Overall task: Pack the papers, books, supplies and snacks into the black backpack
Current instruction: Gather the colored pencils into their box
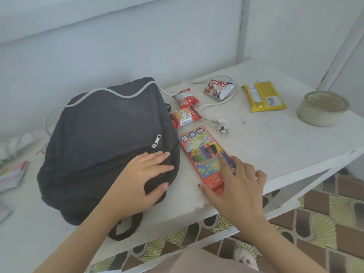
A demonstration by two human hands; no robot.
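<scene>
The black backpack (102, 146) lies on the white table (275, 138), its front zipper closed. My left hand (143, 180) grips its near right corner, fingers on top and thumb underneath the bulge. Right beside the bag lies a red box of coloured pencils (202, 152). My right hand (236, 184) holds the near end of that box, thumb on its left edge and fingers over the right edge. A blue pen (228, 162) lies on the box under my fingers. Behind are two red-and-white snack packets (185, 108), a red snack bag (218, 89) and a yellow pack (264, 96).
A white cable runs over the backpack and ends in a plug (222, 126) near the snacks. A tape roll (323, 108) stands at the far right. Papers or booklets (11, 174) lie at the left edge. The table's front edge drops to a patterned floor.
</scene>
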